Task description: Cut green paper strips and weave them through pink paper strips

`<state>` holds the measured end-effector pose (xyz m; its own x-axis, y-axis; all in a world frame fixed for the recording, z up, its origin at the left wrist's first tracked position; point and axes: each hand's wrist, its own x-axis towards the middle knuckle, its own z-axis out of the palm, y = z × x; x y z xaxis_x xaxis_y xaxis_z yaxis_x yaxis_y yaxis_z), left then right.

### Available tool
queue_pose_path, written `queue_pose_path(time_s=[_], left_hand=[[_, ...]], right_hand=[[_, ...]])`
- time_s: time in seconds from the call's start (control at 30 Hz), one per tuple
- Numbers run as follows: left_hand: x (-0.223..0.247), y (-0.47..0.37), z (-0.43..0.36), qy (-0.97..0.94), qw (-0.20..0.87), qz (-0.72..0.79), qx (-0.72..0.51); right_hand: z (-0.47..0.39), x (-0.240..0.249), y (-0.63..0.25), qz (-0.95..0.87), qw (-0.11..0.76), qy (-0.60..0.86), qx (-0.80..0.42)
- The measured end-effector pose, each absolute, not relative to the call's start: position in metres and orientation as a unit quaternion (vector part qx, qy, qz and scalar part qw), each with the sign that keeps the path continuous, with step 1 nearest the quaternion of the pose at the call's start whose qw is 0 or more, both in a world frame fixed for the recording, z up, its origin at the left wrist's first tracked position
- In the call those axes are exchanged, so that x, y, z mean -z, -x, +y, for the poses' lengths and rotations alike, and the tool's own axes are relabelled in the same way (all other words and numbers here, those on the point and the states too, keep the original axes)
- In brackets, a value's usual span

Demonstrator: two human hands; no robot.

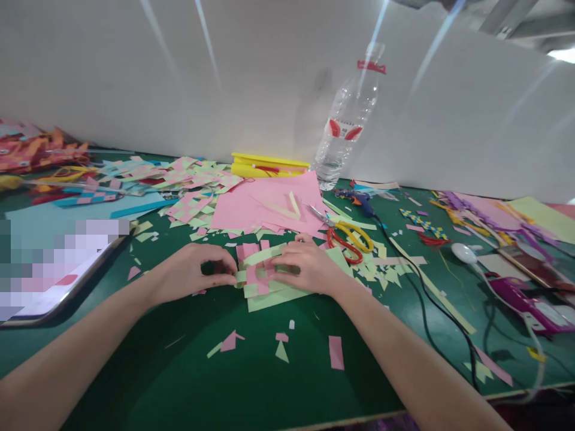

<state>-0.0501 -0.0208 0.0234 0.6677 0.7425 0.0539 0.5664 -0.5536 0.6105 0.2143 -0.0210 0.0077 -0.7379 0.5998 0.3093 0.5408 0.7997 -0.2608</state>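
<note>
A small mat of pink and pale green paper strips (pixel 257 281), woven over and under, lies on a larger pale green sheet (pixel 269 301) on the table. At its left edge, my left hand (pixel 197 270) pinches the end of a green paper strip (pixel 241 276) between thumb and fingertips. My right hand (pixel 309 263) bends over the mat's right side, its fingers closed on the strips there and hiding part of the weave. Behind the right hand lie scissors (pixel 345 236) with red and yellow handles, blades apart.
Beyond the hands is a pink sheet (pixel 269 203), with woven pieces (pixel 191 206) heaped to its left. A plastic bottle (pixel 345 126) leans on the white partition. A glue gun (pixel 366 206) trails a black cable (pixel 422 287) along the right. A tablet-like device (pixel 63 281) sits left.
</note>
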Motion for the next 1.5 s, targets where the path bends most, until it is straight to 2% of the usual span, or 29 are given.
queue_pose_path(time_s=[0.1,0.43,0.7,1.0,1.17,1.23,1.5], left_hand=[[-0.024,0.046,-0.023,-0.863,0.296,0.372,-0.171],[-0.014,0.042,-0.024,-0.898,0.212,0.348,-0.167],[-0.011,0.036,-0.027,-0.914,0.157,0.325,-0.183],[-0.013,0.033,-0.030,-0.936,0.110,0.305,-0.139],[-0.012,0.034,-0.030,-0.937,0.112,0.307,-0.124],[-0.011,0.035,-0.030,-0.933,0.115,0.315,-0.130],[-0.011,0.037,-0.028,-0.939,0.092,0.299,-0.138]], right_hand=[[-0.022,-0.009,-0.214,-0.929,0.189,0.310,-0.069],[-0.023,-0.004,-0.214,-0.933,0.192,0.303,-0.028],[-0.027,-0.008,-0.211,-0.919,0.244,0.310,-0.022],[-0.024,-0.008,-0.213,-0.857,0.333,0.393,0.033],[-0.021,-0.010,-0.217,-0.840,0.381,0.386,0.021],[-0.019,-0.012,-0.221,-0.849,0.367,0.380,0.004],[-0.008,-0.014,-0.240,-0.886,0.199,0.404,-0.115]])
